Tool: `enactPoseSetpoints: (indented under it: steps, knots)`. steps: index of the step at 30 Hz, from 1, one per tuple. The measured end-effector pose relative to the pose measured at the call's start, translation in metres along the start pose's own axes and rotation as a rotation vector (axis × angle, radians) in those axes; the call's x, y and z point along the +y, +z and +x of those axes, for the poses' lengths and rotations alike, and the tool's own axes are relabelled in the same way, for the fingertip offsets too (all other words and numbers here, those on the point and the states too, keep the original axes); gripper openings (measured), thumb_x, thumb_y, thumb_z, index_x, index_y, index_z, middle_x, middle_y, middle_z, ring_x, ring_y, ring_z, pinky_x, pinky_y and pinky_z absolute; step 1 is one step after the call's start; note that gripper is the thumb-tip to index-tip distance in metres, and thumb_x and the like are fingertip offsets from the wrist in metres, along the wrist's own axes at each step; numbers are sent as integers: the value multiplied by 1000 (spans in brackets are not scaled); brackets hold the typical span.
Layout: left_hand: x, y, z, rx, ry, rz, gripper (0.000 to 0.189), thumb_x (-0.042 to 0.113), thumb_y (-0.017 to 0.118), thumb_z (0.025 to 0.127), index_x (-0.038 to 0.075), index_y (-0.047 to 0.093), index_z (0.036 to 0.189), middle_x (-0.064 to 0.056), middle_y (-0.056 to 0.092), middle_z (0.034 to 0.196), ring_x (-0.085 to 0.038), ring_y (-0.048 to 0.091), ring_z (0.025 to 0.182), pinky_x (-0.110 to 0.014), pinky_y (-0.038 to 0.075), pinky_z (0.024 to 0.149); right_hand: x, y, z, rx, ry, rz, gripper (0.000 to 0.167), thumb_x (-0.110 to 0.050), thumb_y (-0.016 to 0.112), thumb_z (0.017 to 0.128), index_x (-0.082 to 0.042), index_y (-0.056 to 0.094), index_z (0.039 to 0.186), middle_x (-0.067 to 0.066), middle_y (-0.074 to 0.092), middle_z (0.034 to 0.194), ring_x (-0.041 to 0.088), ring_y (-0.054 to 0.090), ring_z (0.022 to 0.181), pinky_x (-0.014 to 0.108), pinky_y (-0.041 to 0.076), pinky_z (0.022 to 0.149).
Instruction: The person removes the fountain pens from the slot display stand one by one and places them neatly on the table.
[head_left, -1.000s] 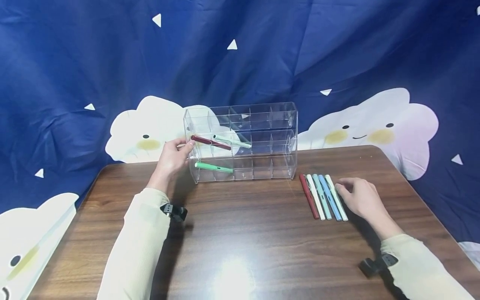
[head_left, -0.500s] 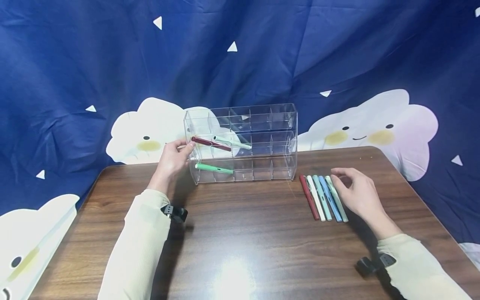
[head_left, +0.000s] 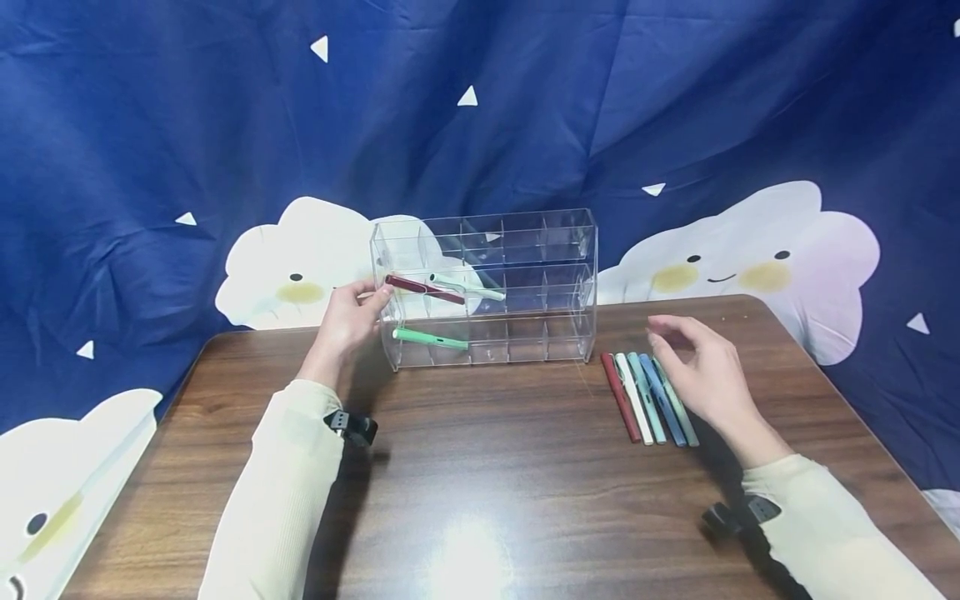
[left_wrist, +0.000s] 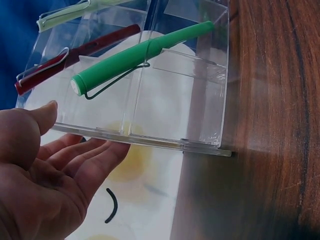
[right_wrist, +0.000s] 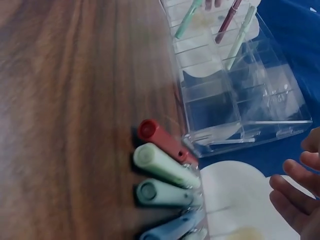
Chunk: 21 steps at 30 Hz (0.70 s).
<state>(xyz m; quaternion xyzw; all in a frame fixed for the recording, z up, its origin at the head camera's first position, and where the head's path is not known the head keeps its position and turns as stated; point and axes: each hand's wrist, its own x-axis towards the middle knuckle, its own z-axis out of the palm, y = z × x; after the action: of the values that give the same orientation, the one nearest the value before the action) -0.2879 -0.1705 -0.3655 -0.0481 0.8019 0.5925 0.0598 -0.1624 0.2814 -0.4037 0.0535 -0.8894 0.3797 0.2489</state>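
Wooden table [head_left: 450,458]: near its back edge, your left hand [head_left: 348,322] grips a rack [head_left: 528,302]; your right hand [head_left: 703,368], loosely curved, hovers beside pens [head_left: 647,397].

Brown wood-grain table [head_left: 525,433], blue cloth [head_left: 405,142] behind, white clouds [head_left: 757,250], white triangles [head_left: 467,97]

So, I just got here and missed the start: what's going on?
A person's left hand holds one end of a clear rack on the table. In it lie a dark red pen, a pale green pen and, lower down, a bright green pen. The right hand, holding nothing, is near a row of five pens beside the rack.
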Motion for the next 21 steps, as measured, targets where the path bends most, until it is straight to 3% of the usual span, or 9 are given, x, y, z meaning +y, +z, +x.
enactPoseSetpoints:
  steps: [11,16,21]
  knots:
    - [-1,1,0,0,-1,-20,52,27,57,114,-1,49,157,-29,63,150,-42,64,138,-43,60,113,-26,11,20,52,-147,41,26,-2,73,98,-1,77,124,20,79,113,-19,54,99,5,44,82]
    - [-1,1,-1,3,-3,-17,52,28,58,113,-1,50,156,-29,63,149,-42,64,138,-44,60,112,-37,18,27,36,-196,49,27,0,73,97,-2,77,124,16,80,109,0,64,97,14,48,84]
    - [-1,0,0,3,-4,-15,53,28,58,113,-1,50,157,-29,62,150,-41,64,139,-44,60,113,-45,24,34,21,-235,68,28,2,72,97,0,77,125,15,80,110,23,71,97,11,49,86]
